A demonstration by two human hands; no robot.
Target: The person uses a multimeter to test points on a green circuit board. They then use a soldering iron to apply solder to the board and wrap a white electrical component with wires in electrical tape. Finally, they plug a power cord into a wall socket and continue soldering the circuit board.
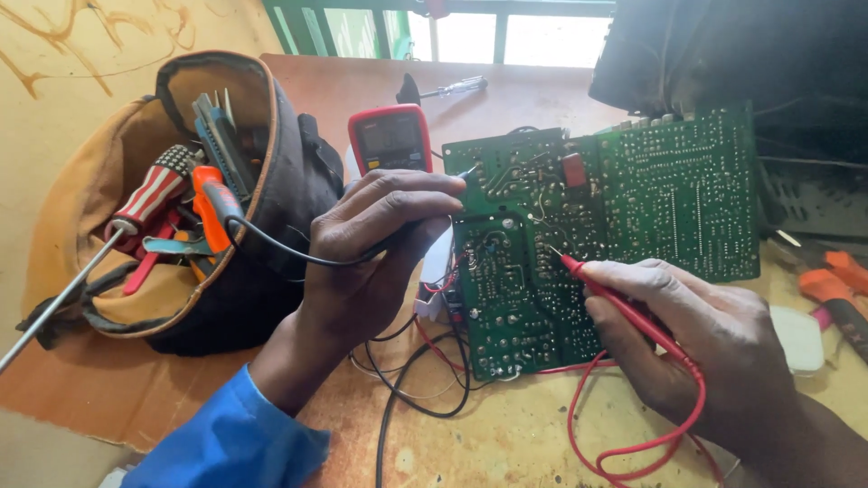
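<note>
Partly hidden black probe (425, 221) in left hand (380, 239), red probe (615, 294) in right hand (696, 343); circuit board (633, 199)

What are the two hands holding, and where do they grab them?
The left hand pinches the black probe along its handle; the right hand grips the red probe by its handle.

One screen shows: the grey-green rectangular display of a red-cased handheld multimeter (391, 137), lying at about twelve o'clock from the left hand (384, 237), just beyond its knuckles. The display sits in a dark frame, upright to the viewer. No packages, labels or signs are clearly visible.
</note>
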